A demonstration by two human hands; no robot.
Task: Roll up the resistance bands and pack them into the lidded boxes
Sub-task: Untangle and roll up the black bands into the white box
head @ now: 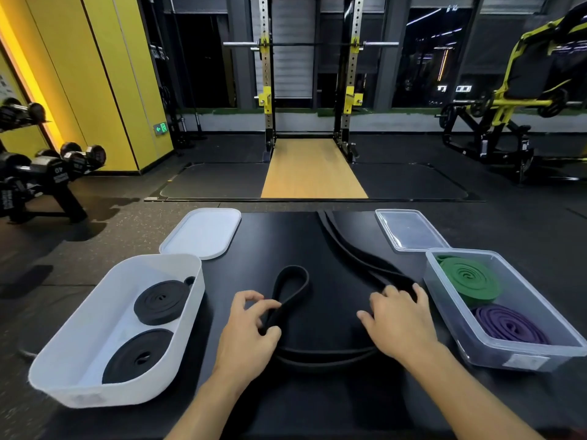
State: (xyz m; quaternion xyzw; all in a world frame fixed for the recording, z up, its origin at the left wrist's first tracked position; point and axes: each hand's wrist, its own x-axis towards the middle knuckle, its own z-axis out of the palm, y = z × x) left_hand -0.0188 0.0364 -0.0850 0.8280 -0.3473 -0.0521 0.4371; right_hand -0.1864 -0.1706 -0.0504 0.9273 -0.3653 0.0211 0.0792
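Right at the middle, the left hand's fingers [254,296] and thumb pinch the black band [293,268] just below a small loop at its near end, the two strands pressed together between them. The left hand [246,328] hovers low over the dark table [317,404]. The right hand [400,322] lies further along the same band, its fingers [394,292] spread and resting on top of it, thumb held out to the side (no curl round the strap that I can make out). Between the hands the band sags in a curve towards the near edge; beyond the right hand it runs diagonally away to the table's far edge.

Left of the hands stands a white box [63,354] with two black rolls [162,301] lying flat inside, one behind the other. Its white lid [203,233] lies just behind it. On the right, a clear box [495,357] holds a green roll [470,277] and a purple roll [508,323], touching each other, and the clear lid [409,230] lies behind that box.
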